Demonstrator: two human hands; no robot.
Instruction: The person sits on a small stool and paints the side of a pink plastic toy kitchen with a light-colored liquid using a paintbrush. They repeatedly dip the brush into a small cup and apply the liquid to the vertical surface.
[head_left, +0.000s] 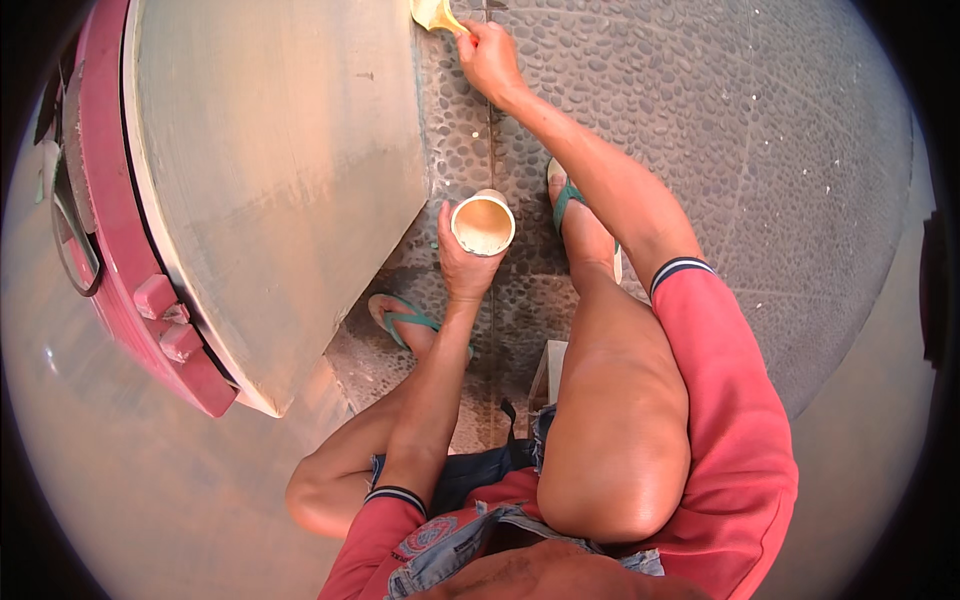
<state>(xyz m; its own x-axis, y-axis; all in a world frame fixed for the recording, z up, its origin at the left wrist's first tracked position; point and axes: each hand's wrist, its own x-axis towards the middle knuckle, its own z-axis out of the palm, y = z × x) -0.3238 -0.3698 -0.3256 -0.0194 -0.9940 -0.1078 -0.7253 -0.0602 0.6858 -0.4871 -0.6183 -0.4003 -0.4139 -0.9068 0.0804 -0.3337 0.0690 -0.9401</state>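
My right hand grips the handle of a paintbrush with a yellow handle. Its pale, paint-covered head is at the top edge of the view, by the far edge of a pale painted panel. Part of the brush is cut off by the frame. In my left hand is a cup, held upright between my feet. Cream paint coats its rim and inner wall. The panel's lower part looks greyer than its upper part.
A red cabinet-like piece with two small blocks lines the panel's left side. The floor is set with pebbles and bears white specks. Below my right leg stands a small wooden stool. My feet wear green-strapped flip-flops.
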